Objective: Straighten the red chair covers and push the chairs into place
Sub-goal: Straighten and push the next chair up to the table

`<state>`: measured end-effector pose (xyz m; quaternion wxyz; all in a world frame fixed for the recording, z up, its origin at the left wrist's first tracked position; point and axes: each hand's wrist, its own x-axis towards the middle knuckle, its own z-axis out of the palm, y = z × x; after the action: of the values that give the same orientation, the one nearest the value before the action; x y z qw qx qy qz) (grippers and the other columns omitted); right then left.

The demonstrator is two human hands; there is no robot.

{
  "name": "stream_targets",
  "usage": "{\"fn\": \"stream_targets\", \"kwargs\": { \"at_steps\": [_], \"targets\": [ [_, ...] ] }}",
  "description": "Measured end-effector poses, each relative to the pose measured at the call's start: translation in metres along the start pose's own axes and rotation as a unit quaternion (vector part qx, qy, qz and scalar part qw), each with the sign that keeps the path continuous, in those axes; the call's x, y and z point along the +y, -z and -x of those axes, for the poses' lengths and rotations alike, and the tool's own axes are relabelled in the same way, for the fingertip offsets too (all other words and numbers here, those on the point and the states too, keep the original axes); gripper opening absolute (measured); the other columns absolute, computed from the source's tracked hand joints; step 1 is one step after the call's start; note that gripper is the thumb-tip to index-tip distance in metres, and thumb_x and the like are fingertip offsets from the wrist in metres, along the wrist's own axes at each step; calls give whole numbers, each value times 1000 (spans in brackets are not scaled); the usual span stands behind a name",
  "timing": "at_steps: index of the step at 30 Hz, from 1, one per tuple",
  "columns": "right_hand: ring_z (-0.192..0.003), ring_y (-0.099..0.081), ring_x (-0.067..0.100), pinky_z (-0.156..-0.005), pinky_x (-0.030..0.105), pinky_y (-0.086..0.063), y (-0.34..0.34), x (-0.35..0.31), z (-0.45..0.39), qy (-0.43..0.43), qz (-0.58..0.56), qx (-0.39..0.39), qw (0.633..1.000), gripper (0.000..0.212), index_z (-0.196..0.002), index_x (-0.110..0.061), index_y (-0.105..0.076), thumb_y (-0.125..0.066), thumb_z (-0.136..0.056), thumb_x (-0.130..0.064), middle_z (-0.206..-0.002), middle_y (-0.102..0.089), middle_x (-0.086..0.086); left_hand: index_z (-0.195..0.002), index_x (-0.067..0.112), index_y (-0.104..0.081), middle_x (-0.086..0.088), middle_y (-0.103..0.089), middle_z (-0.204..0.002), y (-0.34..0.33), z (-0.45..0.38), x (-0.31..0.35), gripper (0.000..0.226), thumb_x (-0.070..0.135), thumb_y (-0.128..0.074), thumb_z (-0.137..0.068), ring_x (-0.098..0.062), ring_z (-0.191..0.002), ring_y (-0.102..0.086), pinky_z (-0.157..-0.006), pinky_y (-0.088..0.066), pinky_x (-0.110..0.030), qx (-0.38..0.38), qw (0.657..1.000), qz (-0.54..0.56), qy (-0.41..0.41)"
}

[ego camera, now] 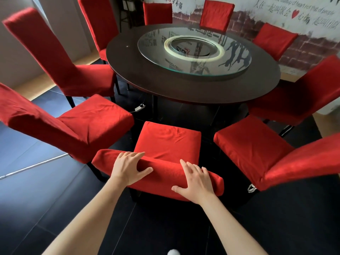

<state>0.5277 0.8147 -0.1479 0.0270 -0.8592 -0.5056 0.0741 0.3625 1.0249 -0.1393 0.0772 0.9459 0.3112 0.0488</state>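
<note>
Directly below me stands a chair in a red cover (168,139), its seat facing the round dark table (128,70) with a gap of floor between them. My left hand (128,167) lies on the left part of the backrest top, fingers over the front and thumb spread along the fabric. My right hand (196,181) rests flat on the right part of the same backrest top, fingers straight. The seat fabric shows a few light creases.
Several more red-covered chairs ring the table, among them a left neighbour (88,124) and a right neighbour (257,153) close on either side. A glass turntable (152,52) sits on the table. A white power strip (139,107) lies on the dark floor under it.
</note>
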Motion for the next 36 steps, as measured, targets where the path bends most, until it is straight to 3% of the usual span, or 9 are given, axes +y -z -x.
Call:
{"fn": "stream_targets", "kwargs": {
  "at_steps": [2, 6, 14, 23, 31, 36],
  "targets": [
    [-143, -27, 26, -115, 48, -18, 8, 2, -5, 13, -10, -12, 1000, 101, -153, -27, -2, -39, -76, -81, -156, -28, 7, -129, 22, -60, -1, -65, -125, 10, -2, 0, 87, 80, -32, -70, -24, -120, -56, -102, -39, -41, 33, 999, 19, 7],
    [-144, -24, 24, -116, 48, -17, 33, -5, -30, 47, -23, -6, 999, 98, -153, -27, -4, -42, -79, -78, -157, -27, 6, -129, 18, -61, -5, -65, -123, 37, -9, -10, 88, 77, -35, -70, -28, -119, -57, -100, -39, -44, 64, 997, 19, 46],
    [-145, -19, 24, -115, 54, -15, 65, -74, -93, 150, -39, 0, 988, 97, -153, -29, -2, -51, -81, -71, -160, -15, 8, -122, 14, -66, -8, -71, -110, 86, 0, -79, 80, 69, -44, -69, -30, -108, -63, -94, -43, -45, 152, 976, 24, 156],
    [-144, -23, 23, -113, 53, -18, 68, -210, -157, 226, -5, 12, 974, 95, -153, -28, -6, -51, -81, -70, -159, -19, 6, -124, 15, -64, -8, -70, -112, 121, 31, -208, 81, 70, -42, -69, -31, -107, -62, -93, -43, -45, 196, 952, 24, 232],
    [-142, -27, 24, -113, 52, -23, 63, -369, -208, 222, 4, 46, 974, 96, -153, -26, -11, -54, -80, -69, -157, -24, 10, -128, 15, -61, -10, -68, -116, 162, 61, -366, 83, 70, -41, -69, -32, -110, -61, -97, -39, -45, 191, 956, 12, 222],
    [-142, -26, 26, -112, 53, -23, 61, -439, -228, 204, -11, 47, 978, 97, -153, -26, -10, -55, -79, -69, -158, -20, 11, -132, 15, -58, -12, -67, -119, 180, 60, -439, 78, 62, -51, -70, -32, -115, -58, -100, -35, -44, 170, 963, 18, 206]
  ]
}}
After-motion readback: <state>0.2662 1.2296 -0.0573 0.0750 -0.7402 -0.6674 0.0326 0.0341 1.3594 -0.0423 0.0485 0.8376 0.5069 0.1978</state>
